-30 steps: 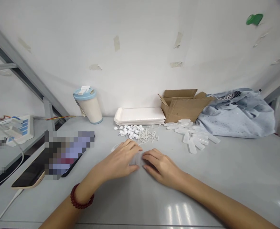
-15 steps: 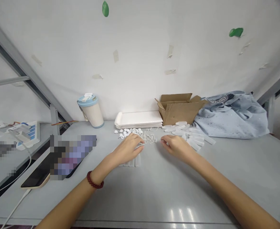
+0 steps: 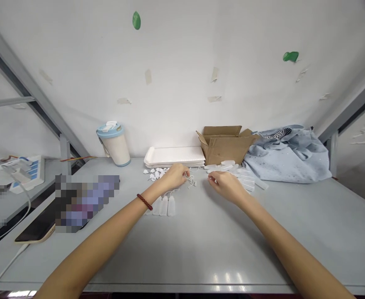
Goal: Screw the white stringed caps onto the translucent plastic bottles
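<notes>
My left hand is closed at the pile of thin white cords, its fingertips pinching at a cord. Just in front of that wrist, several translucent flat sleeves lie side by side, with cords at their far ends. Small white caps are heaped beyond my left wrist and partly covered by it. To the right, my right hand hovers low with thumb and fingers together; whatever they hold is too small to make out. Loose translucent sleeves are scattered behind and beside it.
Against the wall stand a stack of white padded envelopes, an open cardboard box and a light blue cloth bag. A cup with a blue lid is at the back left. A charging phone lies at the left.
My left hand has moved away from me and right, onto the cords, uncovering the row of sleeves. My right hand stays near the loose sleeves. The camera view has shifted slightly.
</notes>
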